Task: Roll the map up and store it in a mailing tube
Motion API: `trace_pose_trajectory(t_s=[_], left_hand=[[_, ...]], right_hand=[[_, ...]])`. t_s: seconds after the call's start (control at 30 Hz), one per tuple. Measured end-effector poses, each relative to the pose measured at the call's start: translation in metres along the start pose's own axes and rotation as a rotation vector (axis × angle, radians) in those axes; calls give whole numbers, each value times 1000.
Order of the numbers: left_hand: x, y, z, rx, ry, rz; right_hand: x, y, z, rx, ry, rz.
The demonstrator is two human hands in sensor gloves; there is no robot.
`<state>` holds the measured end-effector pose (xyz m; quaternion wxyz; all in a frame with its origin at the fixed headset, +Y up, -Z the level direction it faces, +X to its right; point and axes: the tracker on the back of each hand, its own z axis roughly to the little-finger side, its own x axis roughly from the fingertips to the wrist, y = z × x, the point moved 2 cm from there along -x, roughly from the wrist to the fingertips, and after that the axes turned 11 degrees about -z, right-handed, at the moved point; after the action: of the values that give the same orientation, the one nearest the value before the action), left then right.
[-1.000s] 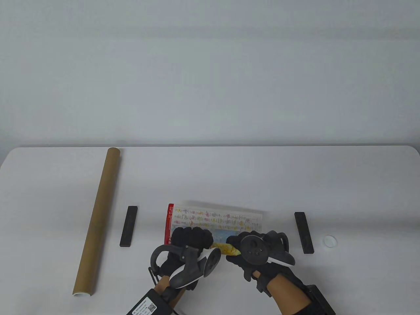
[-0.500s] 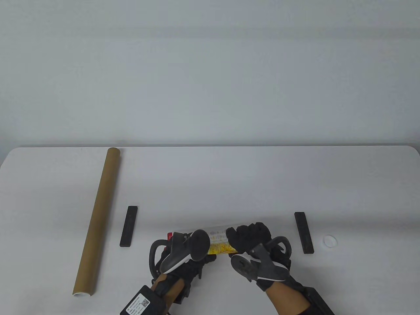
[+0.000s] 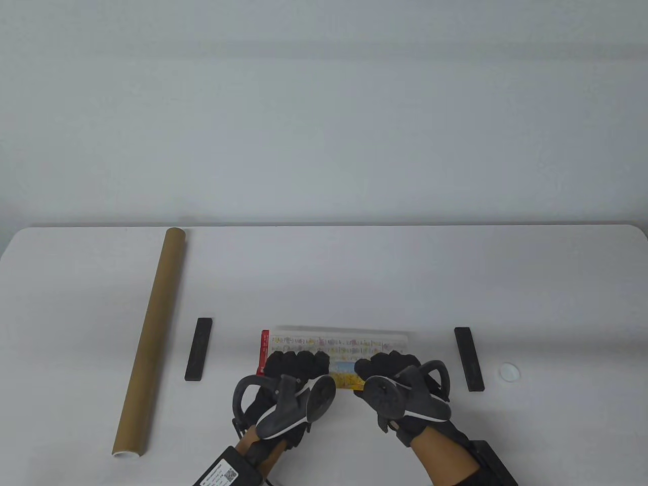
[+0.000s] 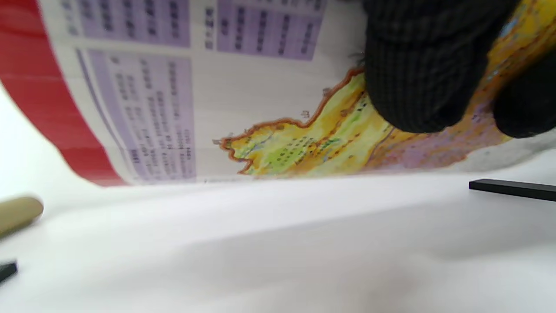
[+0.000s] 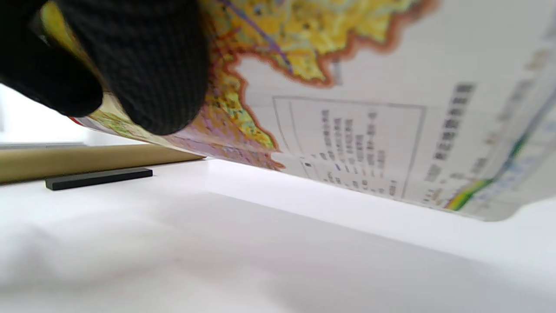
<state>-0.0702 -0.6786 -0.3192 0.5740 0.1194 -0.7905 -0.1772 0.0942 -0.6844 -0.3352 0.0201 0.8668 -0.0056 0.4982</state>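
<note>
The map [image 3: 336, 347] lies partly rolled near the table's front edge, with a strip of printed sheet showing beyond the fingers. My left hand [image 3: 296, 365] grips its left part and my right hand [image 3: 387, 365] grips its right part, fingers curled over the roll. In the left wrist view the fingertips [image 4: 417, 69] press on the curved map [image 4: 243, 108]. In the right wrist view the fingertips [image 5: 143, 69] press on the map [image 5: 356, 113]. The brown mailing tube [image 3: 149, 339] lies at the left, its open end near the front edge, apart from both hands.
A black bar [image 3: 198, 349] lies left of the map and another black bar [image 3: 469, 358] lies right of it. A white cap [image 3: 509, 372] sits at the far right. The tube [image 5: 87, 161] and a black bar [image 5: 100, 178] show in the right wrist view.
Half a second ago the map was a narrow roll under both hands. Now a wider printed strip shows beyond the fingers, and both hands have turned back with fingers forward.
</note>
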Motion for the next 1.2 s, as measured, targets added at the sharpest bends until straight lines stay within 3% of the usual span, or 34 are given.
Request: trace_pose_trajectory(t_s=[0.1, 0.23, 0.4, 0.57, 0.7, 0.93, 1.1, 1.2], left_hand=[[1, 1, -1, -35, -13, -50], [-1, 2, 0, -43, -5, -28], [-5, -1, 9, 55, 55, 90], [-5, -8, 18, 178, 87, 180], [-3, -5, 14, 144, 54, 86], [1, 7, -1, -69, -17, -69], [-1, 6, 3, -41, 6, -53], [-4, 2, 10, 52, 55, 46]], right_hand=[[0, 3, 2, -55, -13, -10], [2, 2, -2, 9, -10, 29], [9, -5, -11, 171, 8, 125], [9, -8, -16, 228, 4, 144], [6, -7, -14, 203, 9, 97], [3, -4, 0, 10, 8, 13], [5, -6, -5, 91, 10, 60], [9, -10, -11, 173, 19, 127]])
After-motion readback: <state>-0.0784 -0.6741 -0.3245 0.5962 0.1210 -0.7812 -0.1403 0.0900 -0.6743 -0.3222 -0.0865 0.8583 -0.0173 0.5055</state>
